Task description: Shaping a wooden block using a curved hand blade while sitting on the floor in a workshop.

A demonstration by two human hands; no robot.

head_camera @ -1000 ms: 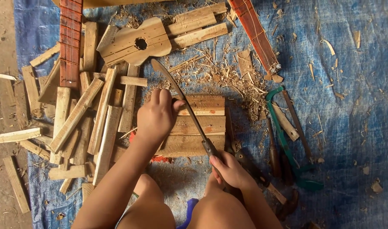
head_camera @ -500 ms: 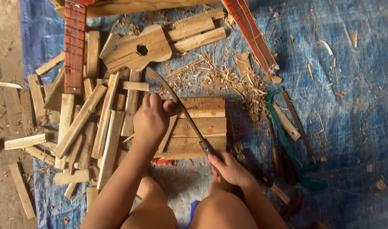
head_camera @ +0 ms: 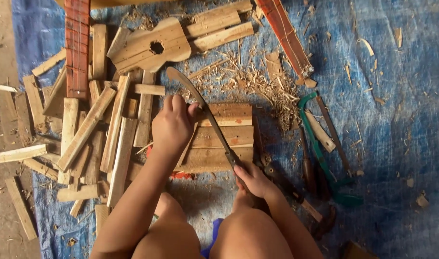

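From my remote seat I see the left hand [head_camera: 172, 127] with its fingers [head_camera: 174, 104] curled shut over a thin stick of pale wood that it hides almost wholly, pressed on the stacked boards [head_camera: 224, 136]. The right hand [head_camera: 252, 180] has its fingers wrapped tight round the handle of the long knife [head_camera: 205, 108]. That blade is dull grey metal, slim and slightly curved. Its long axis runs on a diagonal from the handle at the near right corner of the boards to a rounded tip beyond their far left corner, and it passes just beside the left thumb.

The boards are rough, flat planks with reddish stains, laid side by side on the crinkled blue tarp [head_camera: 402, 144]. Left of the boards lies a loose heap of pale wood slats [head_camera: 87, 127], long and rectangular. Beyond the boards are curly wood shavings [head_camera: 267, 86] and a small guitar-shaped body [head_camera: 150, 48] of bare wood with a round hole. Right of the boards lies a green-framed saw [head_camera: 320, 153].
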